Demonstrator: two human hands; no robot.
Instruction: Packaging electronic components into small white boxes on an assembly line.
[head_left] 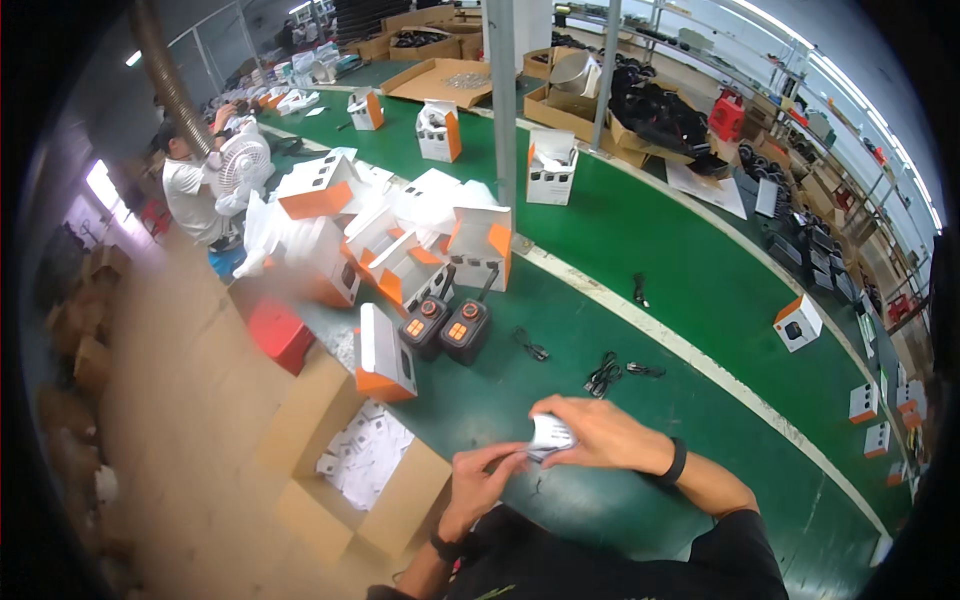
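Observation:
My right hand (610, 436) grips a small white printed leaflet (550, 434), bent into a curve, above the near edge of the green table. At the leaflet's lower left edge, my left hand (482, 478) pinches it between thumb and fingers. Below and left of my hands stands an open cardboard box (412, 492) with many small white printed papers (366, 452) in it. Two black handheld devices with orange buttons and antennas, a left one (424, 322) and a right one (466, 328), stand beyond my hands. Coiled black cables (604, 374) lie nearer.
White-and-orange cartons (480, 245) and white bags (290, 235) crowd the table's left part. A green conveyor (690, 285) carries several cartons past a metal post (503, 110). A red stool (280, 335) stands at the left; another person (190, 190) sits beyond, near a white fan (243, 160).

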